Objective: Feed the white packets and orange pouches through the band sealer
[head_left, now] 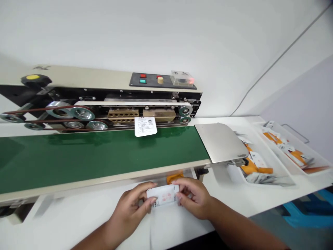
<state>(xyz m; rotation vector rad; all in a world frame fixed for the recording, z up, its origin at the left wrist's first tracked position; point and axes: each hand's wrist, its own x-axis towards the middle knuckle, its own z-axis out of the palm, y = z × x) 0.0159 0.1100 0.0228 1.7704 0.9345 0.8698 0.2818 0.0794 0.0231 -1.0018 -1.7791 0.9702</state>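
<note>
Between my two hands is a small white packet [165,194] with red and black print, held level above the white table in front of the machine. My left hand [135,201] pinches its left end between thumb and fingers. At the right end, my right hand [194,198] grips it the same way. Another white packet [145,126] with printed text hangs in the band sealing machine [117,81], its top edge hidden between the belts. Under it runs the green conveyor belt [104,149]. Behind my right fingers, an orange packet [173,177] shows partly below the conveyor.
A metal plate [221,142] extends the conveyor at its right end. Two white bins [284,177] at the right hold several white and orange packets. A control panel [151,80] with buttons sits atop the machine. A blue stool [309,210] stands below the table at right.
</note>
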